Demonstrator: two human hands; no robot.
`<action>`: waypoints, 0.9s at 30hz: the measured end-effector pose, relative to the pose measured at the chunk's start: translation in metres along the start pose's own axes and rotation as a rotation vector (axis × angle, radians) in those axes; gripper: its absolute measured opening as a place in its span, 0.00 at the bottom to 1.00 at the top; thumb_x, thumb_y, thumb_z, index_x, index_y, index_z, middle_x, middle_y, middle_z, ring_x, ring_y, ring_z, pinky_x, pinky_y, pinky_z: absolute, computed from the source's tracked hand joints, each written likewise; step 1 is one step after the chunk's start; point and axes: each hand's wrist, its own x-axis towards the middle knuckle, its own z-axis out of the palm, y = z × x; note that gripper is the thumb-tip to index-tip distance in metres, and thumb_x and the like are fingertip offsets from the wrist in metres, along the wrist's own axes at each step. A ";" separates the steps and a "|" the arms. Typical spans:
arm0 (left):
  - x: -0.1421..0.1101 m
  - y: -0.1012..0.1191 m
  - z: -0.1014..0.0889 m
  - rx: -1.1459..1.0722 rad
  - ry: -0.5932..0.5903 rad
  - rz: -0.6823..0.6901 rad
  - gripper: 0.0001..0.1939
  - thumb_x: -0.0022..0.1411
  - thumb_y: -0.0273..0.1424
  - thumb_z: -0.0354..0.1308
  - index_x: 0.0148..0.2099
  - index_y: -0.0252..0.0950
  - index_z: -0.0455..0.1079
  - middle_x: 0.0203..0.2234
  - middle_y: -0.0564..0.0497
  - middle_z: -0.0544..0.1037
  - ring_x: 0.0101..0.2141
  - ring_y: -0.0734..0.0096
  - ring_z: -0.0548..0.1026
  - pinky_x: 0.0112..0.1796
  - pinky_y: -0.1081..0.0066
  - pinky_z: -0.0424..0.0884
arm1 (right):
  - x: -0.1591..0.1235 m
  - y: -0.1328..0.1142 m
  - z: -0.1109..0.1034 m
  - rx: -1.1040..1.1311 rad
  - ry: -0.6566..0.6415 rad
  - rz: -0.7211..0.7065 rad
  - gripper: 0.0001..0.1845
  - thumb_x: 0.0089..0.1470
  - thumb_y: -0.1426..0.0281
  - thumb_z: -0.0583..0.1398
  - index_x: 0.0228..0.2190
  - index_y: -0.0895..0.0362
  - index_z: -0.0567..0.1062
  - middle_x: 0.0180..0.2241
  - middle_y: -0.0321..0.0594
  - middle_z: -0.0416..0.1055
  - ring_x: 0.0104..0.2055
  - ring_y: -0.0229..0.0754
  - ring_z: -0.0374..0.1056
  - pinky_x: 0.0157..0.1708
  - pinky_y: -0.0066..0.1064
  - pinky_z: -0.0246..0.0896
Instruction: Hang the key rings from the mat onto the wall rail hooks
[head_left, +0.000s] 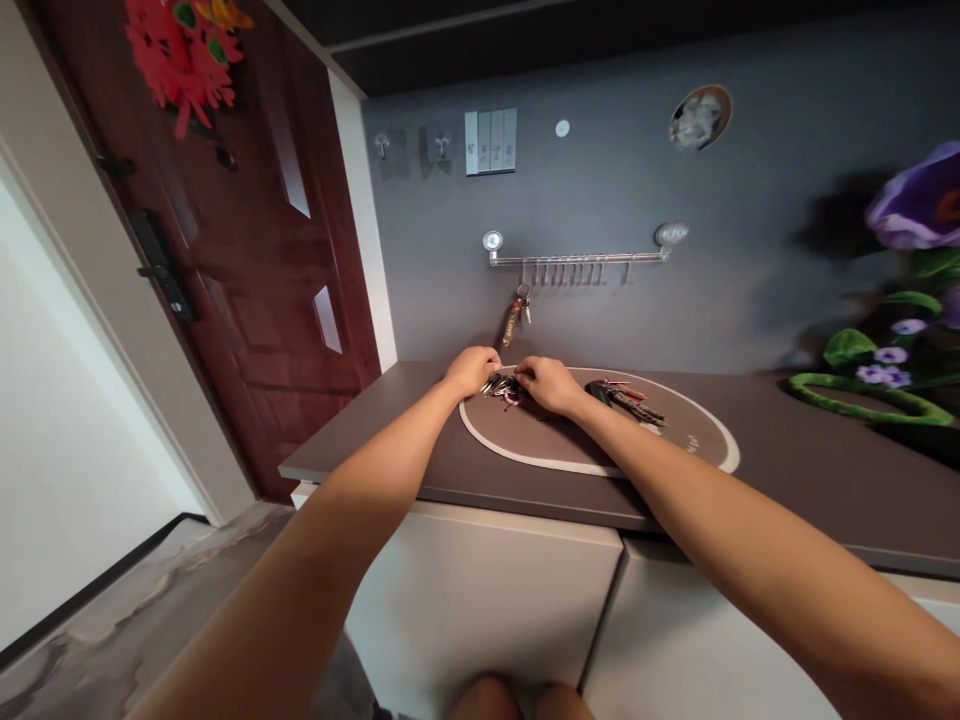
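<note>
A bunch of keys [498, 385] lies at the left end of an oval brown mat [517, 445] with a pale rim. My left hand [474, 369] has its fingers curled at the left side of the bunch. From the right, my right hand [549, 382] pinches at the same keys, its fingers bent. Which single key or ring each hand grips is too small to make out. Farther right on the mat, partly behind my right forearm, lies a pile of dark cords and small items [634, 400].
A clear hook rail [577, 260] on the grey wall carries another key set with a tag [511, 325]. Light switches [491, 142] are above it. Purple artificial flowers [892, 365] stand at right on the counter [825, 480]. A dark red door [247, 250] is at left.
</note>
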 end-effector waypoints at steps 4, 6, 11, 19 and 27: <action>0.001 0.003 -0.003 -0.094 0.034 -0.007 0.09 0.55 0.28 0.50 0.32 0.33 0.72 0.28 0.50 0.75 0.30 0.72 0.70 0.34 0.74 0.63 | 0.000 -0.001 0.000 0.002 0.000 -0.003 0.12 0.52 0.71 0.52 0.36 0.58 0.73 0.38 0.44 0.73 0.41 0.42 0.67 0.39 0.27 0.56; 0.001 0.004 -0.004 -0.150 0.058 -0.017 0.08 0.55 0.27 0.50 0.31 0.33 0.71 0.26 0.51 0.74 0.29 0.74 0.69 0.33 0.75 0.62 | -0.001 -0.003 -0.001 0.006 0.006 -0.004 0.12 0.52 0.71 0.53 0.36 0.59 0.73 0.38 0.44 0.72 0.41 0.42 0.67 0.39 0.27 0.56; 0.001 0.008 -0.005 -0.428 0.095 -0.095 0.06 0.55 0.27 0.51 0.30 0.31 0.69 0.23 0.52 0.72 0.26 0.77 0.67 0.30 0.76 0.63 | -0.001 -0.004 -0.004 0.053 0.062 -0.001 0.12 0.51 0.69 0.54 0.37 0.58 0.72 0.37 0.44 0.72 0.40 0.42 0.67 0.39 0.28 0.56; 0.002 0.014 -0.003 -0.961 0.040 -0.194 0.04 0.56 0.26 0.51 0.32 0.30 0.66 0.24 0.53 0.71 0.24 0.82 0.68 0.28 0.77 0.64 | 0.003 -0.002 -0.004 0.314 0.267 -0.016 0.10 0.49 0.70 0.55 0.35 0.58 0.71 0.33 0.40 0.72 0.35 0.37 0.66 0.38 0.28 0.58; 0.000 0.017 -0.005 -1.016 0.035 -0.184 0.03 0.55 0.25 0.52 0.32 0.29 0.66 0.23 0.53 0.70 0.23 0.83 0.67 0.27 0.79 0.63 | 0.003 -0.002 -0.004 0.427 0.275 -0.053 0.08 0.48 0.67 0.55 0.29 0.58 0.71 0.30 0.39 0.71 0.32 0.36 0.64 0.35 0.28 0.58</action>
